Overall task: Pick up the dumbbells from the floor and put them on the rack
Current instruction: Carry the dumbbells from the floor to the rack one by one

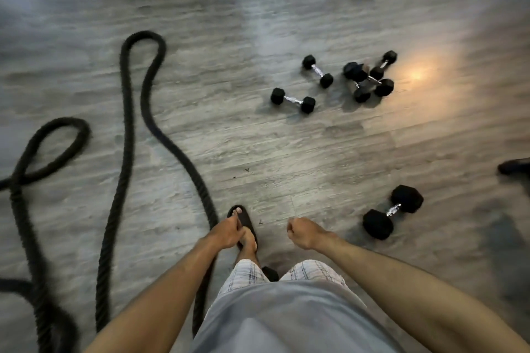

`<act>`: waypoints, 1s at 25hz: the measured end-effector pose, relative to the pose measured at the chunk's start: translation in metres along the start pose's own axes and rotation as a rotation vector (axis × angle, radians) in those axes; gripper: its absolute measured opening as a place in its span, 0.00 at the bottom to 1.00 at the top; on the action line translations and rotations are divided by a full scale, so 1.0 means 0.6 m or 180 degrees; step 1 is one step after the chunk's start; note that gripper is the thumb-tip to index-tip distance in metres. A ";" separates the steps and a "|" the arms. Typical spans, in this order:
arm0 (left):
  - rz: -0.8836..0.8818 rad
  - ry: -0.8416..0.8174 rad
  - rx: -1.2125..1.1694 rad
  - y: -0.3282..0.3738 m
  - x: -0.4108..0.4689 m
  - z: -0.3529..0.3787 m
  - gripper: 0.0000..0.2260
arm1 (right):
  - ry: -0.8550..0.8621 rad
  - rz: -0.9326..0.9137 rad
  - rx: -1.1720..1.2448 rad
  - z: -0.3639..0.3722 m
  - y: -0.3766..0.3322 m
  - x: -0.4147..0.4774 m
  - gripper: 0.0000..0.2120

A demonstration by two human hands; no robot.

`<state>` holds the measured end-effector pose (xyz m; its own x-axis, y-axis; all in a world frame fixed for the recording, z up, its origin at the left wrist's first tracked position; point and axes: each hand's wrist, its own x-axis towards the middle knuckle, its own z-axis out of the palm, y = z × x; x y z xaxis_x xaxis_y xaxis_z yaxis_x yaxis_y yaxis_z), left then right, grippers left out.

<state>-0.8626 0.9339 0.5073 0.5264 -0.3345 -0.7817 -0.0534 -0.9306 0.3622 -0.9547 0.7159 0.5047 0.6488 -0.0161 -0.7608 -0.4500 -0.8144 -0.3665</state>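
- From the head view, our left hand (pixel 226 233) and right hand (pixel 304 233) hang with fingers loosely curled, holding nothing.
- A large dumbbell (pixel 393 210) lies on the floor (pixel 200 8) near our right hand; the smaller dumbbells (pixel 293 100) lie scattered farther ahead.
- A thick rope (pixel 126 123) snakes along our left.

Left hand (pixel 226 233), right hand (pixel 304 233) — both loosely curled, empty.
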 end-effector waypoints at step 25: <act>0.0063 -0.0574 0.0074 0.338 0.548 -0.574 0.10 | 0.0509 0.0398 0.0639 -0.634 -0.047 0.485 0.11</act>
<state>-0.4080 0.6867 0.4987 0.3646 -0.3721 -0.8536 -0.0829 -0.9260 0.3682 -0.5200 0.5135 0.4975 0.6619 -0.2136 -0.7185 -0.6349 -0.6693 -0.3859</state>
